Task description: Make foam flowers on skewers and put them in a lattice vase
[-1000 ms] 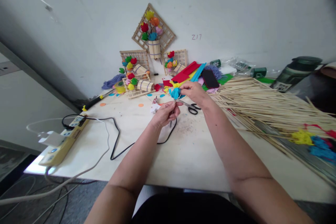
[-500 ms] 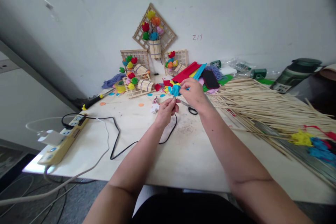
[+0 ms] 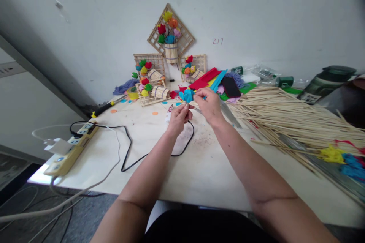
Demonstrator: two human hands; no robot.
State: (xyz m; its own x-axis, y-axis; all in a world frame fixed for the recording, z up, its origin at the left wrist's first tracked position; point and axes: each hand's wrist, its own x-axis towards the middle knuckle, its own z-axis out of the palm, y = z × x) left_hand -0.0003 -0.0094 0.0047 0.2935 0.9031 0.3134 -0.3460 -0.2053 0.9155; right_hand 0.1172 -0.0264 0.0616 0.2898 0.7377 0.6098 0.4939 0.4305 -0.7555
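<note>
A blue paper flower is held up over the middle of the table. My left hand pinches it from below; any stem there is hidden by the fingers. My right hand has thumb and forefinger closed on the flower's right-hand edge. Behind my left hand lies a small white and red object, partly covered. Beyond the hands, red paper sheets and other coloured sheets lie in a pile.
Bamboo sticks cover the right side, near a dark bottle. A phone rests on the papers. Stick lattices with paper flowers lean at the wall. At left sits a power strip; a black cable crosses the table.
Both hands stay on the blue flower, which has turned slightly and shifted a little left. The right hand has moved slightly, now hiding the scissors' handle. The whole view has shifted slightly.
</note>
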